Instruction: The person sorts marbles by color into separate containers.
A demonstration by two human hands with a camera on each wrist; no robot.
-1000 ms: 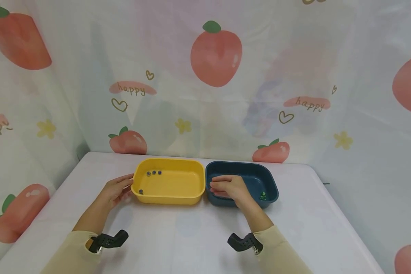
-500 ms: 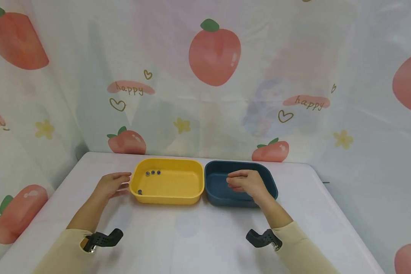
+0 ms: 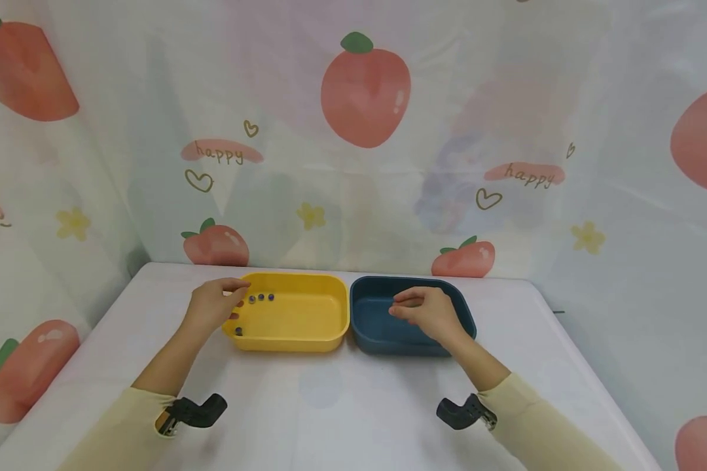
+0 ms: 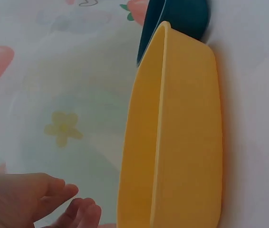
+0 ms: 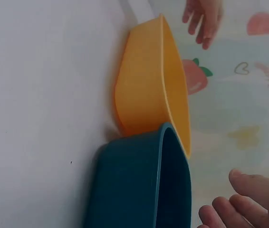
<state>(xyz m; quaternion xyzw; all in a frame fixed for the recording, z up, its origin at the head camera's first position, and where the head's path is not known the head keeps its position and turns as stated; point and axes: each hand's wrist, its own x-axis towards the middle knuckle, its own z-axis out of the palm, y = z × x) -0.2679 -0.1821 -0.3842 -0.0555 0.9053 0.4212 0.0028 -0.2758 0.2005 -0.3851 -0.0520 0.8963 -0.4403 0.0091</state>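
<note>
My left hand (image 3: 211, 306) hangs over the left end of a yellow plastic bin (image 3: 294, 343), fingers loosely bent and nothing seen between them. Three small dark-blue beads (image 3: 261, 297) lie in a row inside, close to those fingertips. Another dark bead (image 3: 238, 331) sits at the bin's front left corner. Above the dark teal bin (image 3: 389, 344) is my right hand (image 3: 429, 313), relaxed. In the right wrist view its thumb (image 5: 248, 183) stands apart from the fingers, with no object showing there. Hand and forearm cover part of the teal bin's floor.
Both bins stand side by side, nearly touching, near the back of a white-covered table (image 3: 321, 418). Behind them hangs a fruit-print curtain (image 3: 294, 248). A black wrist camera (image 3: 197, 411) is strapped to the left wrist and a second camera (image 3: 465, 412) to the right.
My left hand drew back from the yellow bin's rim, then rose over its left end. My right hand moved rightward across the teal bin. Green beads seen earlier there are now hidden.
</note>
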